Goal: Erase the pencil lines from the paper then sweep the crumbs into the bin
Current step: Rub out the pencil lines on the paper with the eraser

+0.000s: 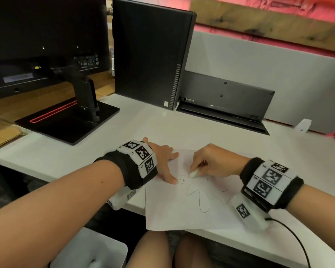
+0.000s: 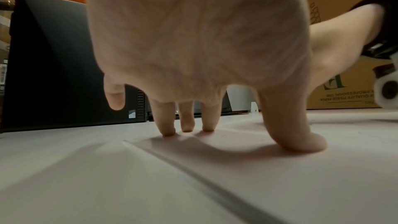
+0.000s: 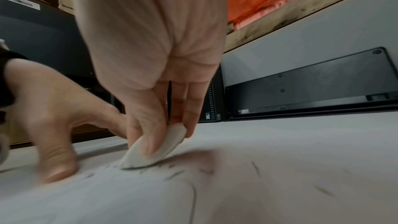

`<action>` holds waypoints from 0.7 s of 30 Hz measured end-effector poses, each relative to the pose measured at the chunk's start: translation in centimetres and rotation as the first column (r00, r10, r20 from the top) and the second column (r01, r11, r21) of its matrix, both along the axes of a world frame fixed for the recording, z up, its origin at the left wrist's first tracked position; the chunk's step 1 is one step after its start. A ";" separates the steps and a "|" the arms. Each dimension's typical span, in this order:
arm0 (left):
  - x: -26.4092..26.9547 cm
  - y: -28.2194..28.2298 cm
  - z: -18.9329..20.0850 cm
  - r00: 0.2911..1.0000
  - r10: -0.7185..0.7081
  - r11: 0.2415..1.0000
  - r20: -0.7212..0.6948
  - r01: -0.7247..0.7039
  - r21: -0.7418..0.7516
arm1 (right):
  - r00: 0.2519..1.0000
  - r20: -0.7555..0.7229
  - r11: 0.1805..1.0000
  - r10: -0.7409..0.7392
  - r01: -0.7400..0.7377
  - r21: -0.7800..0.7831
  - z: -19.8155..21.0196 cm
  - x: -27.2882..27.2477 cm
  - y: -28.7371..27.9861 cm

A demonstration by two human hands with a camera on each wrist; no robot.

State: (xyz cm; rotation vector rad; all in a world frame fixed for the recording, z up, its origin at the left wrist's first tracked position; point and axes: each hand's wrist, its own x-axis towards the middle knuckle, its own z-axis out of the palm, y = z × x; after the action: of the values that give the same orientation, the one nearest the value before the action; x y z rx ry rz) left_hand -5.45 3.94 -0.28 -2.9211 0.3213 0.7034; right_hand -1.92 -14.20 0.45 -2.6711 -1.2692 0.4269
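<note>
A white sheet of paper [image 1: 190, 211] with wavy pencil lines [image 1: 199, 200] lies at the desk's front edge, overhanging it. My right hand [image 1: 211, 161] pinches a white eraser [image 1: 193, 174] between thumb and fingers, its lower end touching the paper by faint marks. In the right wrist view the eraser [image 3: 150, 149] is tilted, with dark strokes [image 3: 193, 198] around it. My left hand [image 1: 162, 161] presses the paper's left side with spread straight fingers; its thumb [image 2: 301, 135] and three fingertips [image 2: 187, 125] bear on the sheet. A white bin [image 1: 89, 250] stands below the desk at the lower left.
On the white desk [image 1: 124, 132] stand a monitor base [image 1: 66, 122] at the left, a black computer tower [image 1: 151, 55] behind the hands and a black keyboard [image 1: 226, 101] leaning against the grey partition. A cable [image 1: 290, 235] trails from my right wrist. My knees are under the desk edge.
</note>
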 end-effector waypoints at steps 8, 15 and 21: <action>0.0 0.0 0.0 1.000 0.016 1.000 -0.005 -0.016 0.009 | 0.997 0.072 1.000 -0.018 0.019 -0.007 -0.2 1.9 1.8; 0.0 0.0 0.1 1.000 0.002 1.000 -0.012 -0.002 0.014 | 1.000 -0.018 0.999 -0.019 0.020 0.025 -0.2 0.2 -0.4; 0.0 0.0 0.1 1.000 0.015 1.000 -0.014 -0.015 0.005 | 0.996 0.064 0.998 -0.058 0.056 0.028 -0.1 2.2 2.3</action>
State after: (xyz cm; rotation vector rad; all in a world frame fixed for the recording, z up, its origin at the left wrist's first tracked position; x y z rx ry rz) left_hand -5.44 3.92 -0.20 -2.9182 0.2985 0.7261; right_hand 0.23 -11.91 0.36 -2.7123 -1.2035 0.3163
